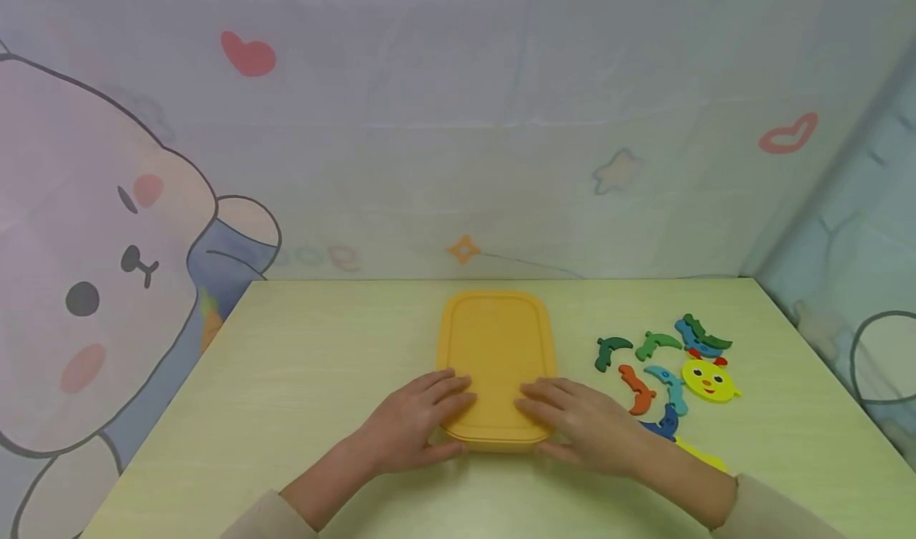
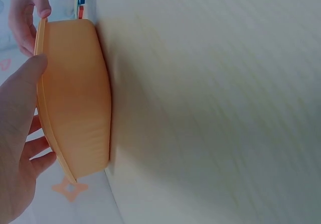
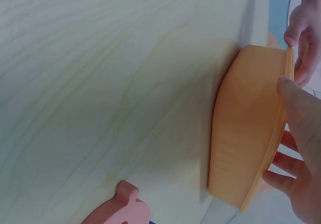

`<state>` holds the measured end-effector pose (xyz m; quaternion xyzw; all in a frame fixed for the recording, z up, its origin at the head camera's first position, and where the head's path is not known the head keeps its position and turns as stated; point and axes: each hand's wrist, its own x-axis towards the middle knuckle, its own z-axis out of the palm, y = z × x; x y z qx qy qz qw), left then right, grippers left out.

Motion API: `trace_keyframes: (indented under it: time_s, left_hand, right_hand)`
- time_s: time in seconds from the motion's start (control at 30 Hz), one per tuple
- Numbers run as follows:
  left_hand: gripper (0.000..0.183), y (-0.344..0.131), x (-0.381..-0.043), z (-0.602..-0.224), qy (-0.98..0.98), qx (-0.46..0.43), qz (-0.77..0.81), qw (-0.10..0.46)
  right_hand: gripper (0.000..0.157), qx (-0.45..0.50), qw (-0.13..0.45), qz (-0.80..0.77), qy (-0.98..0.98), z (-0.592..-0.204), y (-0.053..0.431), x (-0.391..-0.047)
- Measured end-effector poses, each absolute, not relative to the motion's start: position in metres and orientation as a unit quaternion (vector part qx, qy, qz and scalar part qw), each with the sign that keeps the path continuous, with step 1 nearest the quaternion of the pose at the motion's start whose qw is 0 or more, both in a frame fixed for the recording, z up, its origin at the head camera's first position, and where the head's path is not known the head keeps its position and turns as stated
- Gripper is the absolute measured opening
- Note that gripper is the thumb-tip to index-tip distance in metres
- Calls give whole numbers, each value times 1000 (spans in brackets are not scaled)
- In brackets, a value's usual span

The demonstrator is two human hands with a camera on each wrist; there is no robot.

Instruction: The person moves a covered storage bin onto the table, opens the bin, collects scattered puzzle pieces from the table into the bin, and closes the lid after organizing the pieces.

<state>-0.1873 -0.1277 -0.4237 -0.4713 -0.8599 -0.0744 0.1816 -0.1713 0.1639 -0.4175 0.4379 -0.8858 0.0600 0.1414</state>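
Note:
A yellow rectangular box, its lid (image 1: 496, 348) in place, lies on the table between both hands. My left hand (image 1: 415, 420) grips the lid at its near left side, fingers over the top and thumb at the rim. On the near right side my right hand (image 1: 590, 424) holds the lid in the same way. Both wrist views show the box's side wall (image 2: 77, 93) down to the tabletop, with a thumb (image 3: 288, 88) against the lid's rim.
Right of the box lie several curved puzzle pieces, among them an orange one (image 1: 637, 390) and a dark green one (image 1: 611, 350). A yellow smiling-face piece (image 1: 708, 380) is beside them. My right forearm partly covers another yellow piece (image 1: 701, 454). A printed cloth (image 1: 429, 126) hangs behind the table.

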Motion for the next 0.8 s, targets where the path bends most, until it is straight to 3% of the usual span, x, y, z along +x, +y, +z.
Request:
trace_keyframes:
  time_s: [0.8]
  left_hand:
    - [51, -128, -187, -417, -845, -489, -62, 208]
  right_hand:
    - [51, 463, 173, 30, -869, -416, 167, -171]
